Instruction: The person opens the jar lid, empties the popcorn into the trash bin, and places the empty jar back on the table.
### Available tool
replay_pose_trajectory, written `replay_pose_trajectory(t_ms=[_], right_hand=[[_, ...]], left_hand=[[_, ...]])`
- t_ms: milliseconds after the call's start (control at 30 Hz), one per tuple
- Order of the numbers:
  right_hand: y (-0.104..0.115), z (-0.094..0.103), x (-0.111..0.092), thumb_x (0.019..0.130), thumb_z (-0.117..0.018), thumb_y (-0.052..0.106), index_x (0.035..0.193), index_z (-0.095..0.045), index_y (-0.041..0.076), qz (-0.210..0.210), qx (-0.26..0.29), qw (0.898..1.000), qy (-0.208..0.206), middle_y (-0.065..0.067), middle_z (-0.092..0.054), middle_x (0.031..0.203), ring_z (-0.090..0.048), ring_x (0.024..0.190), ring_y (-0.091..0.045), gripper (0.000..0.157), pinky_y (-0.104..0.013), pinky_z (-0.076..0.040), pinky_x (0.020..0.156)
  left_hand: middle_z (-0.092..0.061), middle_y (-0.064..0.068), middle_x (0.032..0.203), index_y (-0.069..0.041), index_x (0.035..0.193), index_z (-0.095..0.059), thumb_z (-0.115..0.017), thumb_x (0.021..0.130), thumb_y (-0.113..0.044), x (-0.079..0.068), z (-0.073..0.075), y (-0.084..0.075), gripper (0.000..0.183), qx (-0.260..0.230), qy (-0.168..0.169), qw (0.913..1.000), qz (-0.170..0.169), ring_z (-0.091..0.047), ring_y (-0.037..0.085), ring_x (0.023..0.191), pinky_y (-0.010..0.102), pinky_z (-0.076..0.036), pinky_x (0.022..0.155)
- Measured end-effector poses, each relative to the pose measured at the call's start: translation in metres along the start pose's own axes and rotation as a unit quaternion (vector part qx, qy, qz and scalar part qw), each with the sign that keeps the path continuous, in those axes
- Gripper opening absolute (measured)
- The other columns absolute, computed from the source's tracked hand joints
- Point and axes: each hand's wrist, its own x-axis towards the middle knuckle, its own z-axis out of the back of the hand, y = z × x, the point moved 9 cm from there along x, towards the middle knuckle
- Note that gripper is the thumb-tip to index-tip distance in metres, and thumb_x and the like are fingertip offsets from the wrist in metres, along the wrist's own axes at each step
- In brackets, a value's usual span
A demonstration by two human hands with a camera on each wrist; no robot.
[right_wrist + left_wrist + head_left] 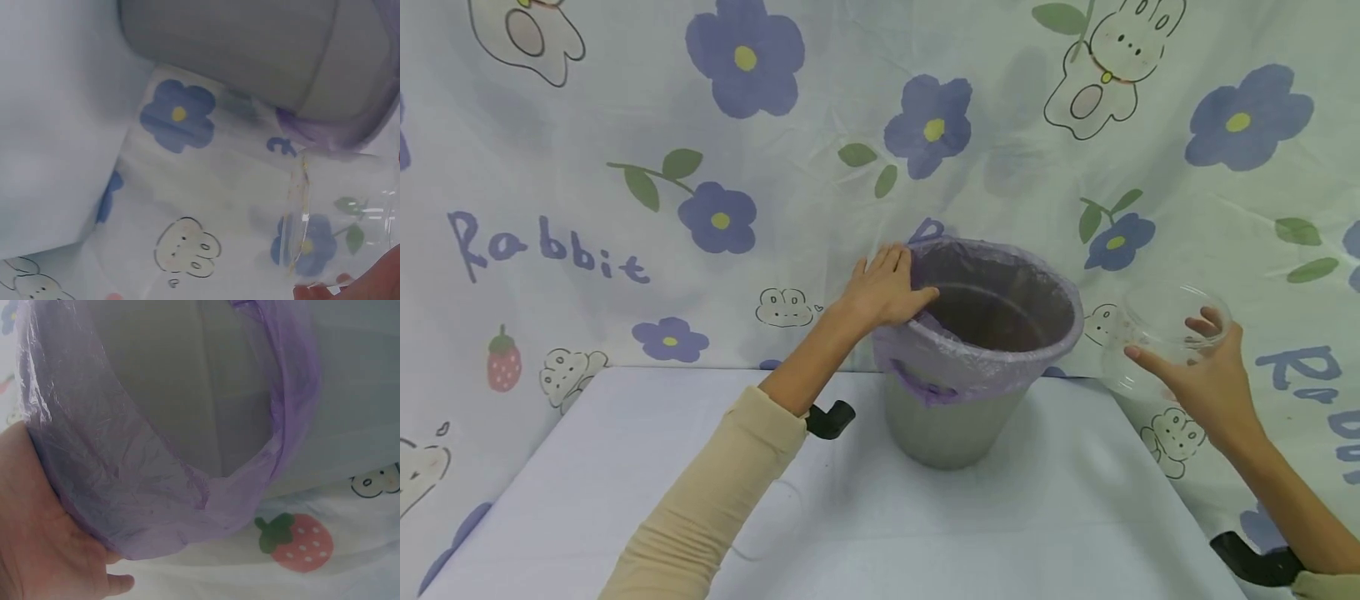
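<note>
A grey trash bin point(955, 425) stands on the white table, lined with a thin purple trash bag point(970, 367) folded over its rim. My left hand point(886, 287) rests at the bin's left rim on the bag, its fingers extended and the thumb reaching over the opening. In the left wrist view, that hand point(50, 531) lies along the edge of the bag point(125, 487). To the right of the bin, my right hand point(1213, 387) holds a clear plastic container point(1172, 312) in the air, thumb on the near side. Small brownish specks mark the container point(344, 187) near one end.
The white table point(820, 533) extends in front of the bin and to its left. Behind it hangs a cloth point(820, 208) printed with flowers and rabbits. Black wrist mounts point(831, 419) stick out from both forearms.
</note>
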Motion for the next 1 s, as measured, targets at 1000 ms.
replay_pose_trajectory(t_ms=[1000], right_hand=[[-0.107,-0.049,-0.098,0.088,-0.078,0.034,0.156,0.003,-0.002,-0.121,-0.031,0.990,0.066,-0.034,-0.021,0.149,-0.034,0.125,-0.054,0.111,-0.046,-0.043,0.096]], left_hand=[[0.000,0.014,0.166,-0.002,0.159,-0.005,-0.036,0.103,-0.058,0.000,-0.001,0.000,0.085,-0.005,-0.004,1.0000,-0.006,0.004,0.028,0.152,0.050,0.000,0.120]])
